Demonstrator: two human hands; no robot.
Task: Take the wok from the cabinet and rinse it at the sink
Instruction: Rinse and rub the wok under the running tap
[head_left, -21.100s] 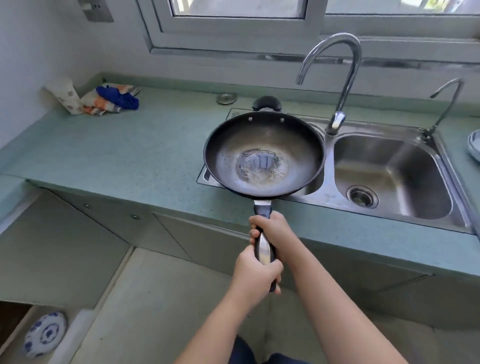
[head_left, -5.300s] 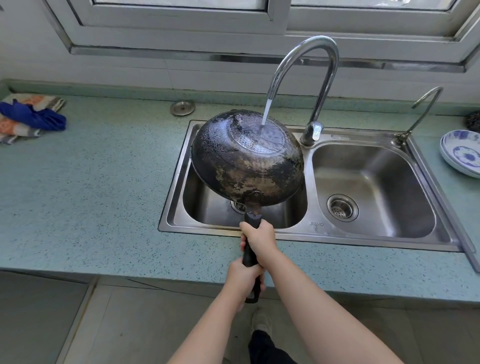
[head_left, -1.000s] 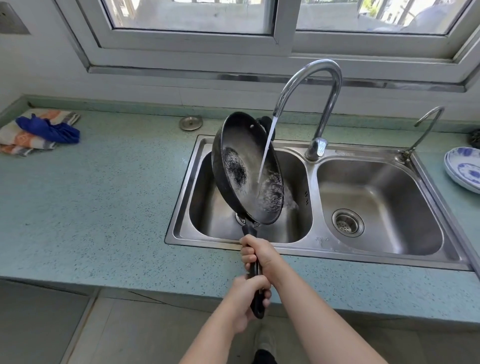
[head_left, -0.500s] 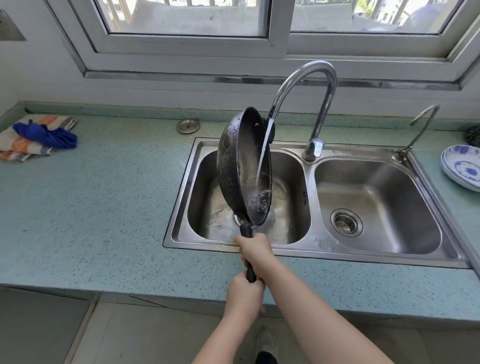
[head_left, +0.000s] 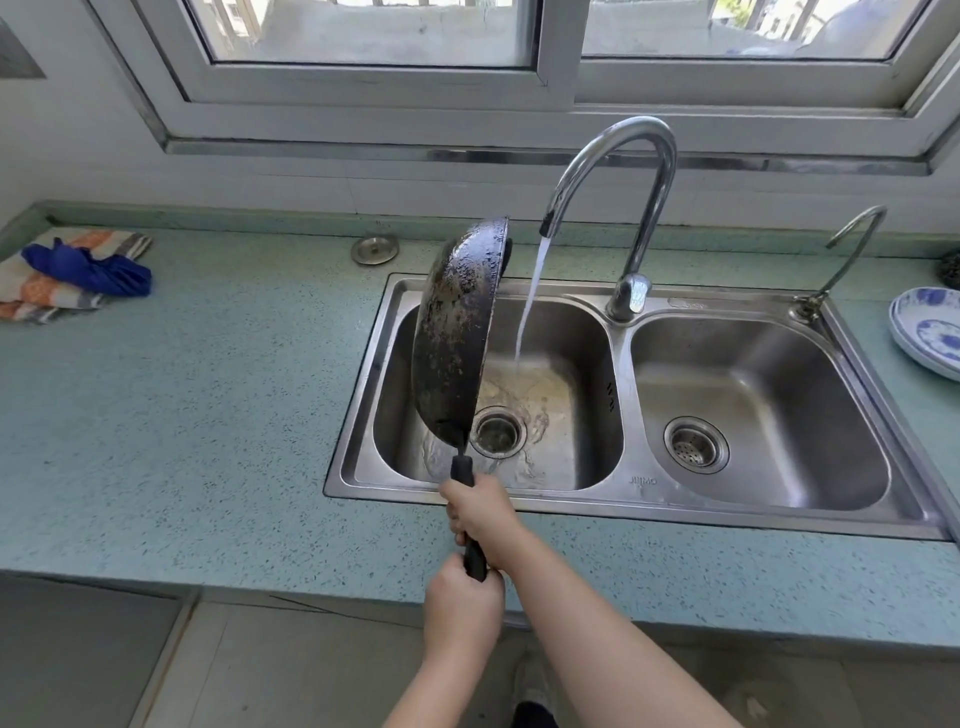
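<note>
**Wok turned on edge, out of the stream**

Centre frame: the black, scorched round steel wok (head_left: 457, 332) stands on edge over the left basin of the stainless double sink (head_left: 675, 501), underside facing frame left. Left hand (head_left: 462, 608) and right hand (head_left: 480, 512) both clamp its dark handle. Half a second ago the water struck the wok's inside. Now the stream (head_left: 527, 312) from the chrome gooseneck tap (head_left: 644, 171) falls clear, just to its right. Likely draining; rinse near done, tap running.

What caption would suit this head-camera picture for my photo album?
The wok, gripped by the left hand and right hand, stands on edge over the sink as tap water falls beside it.
</note>
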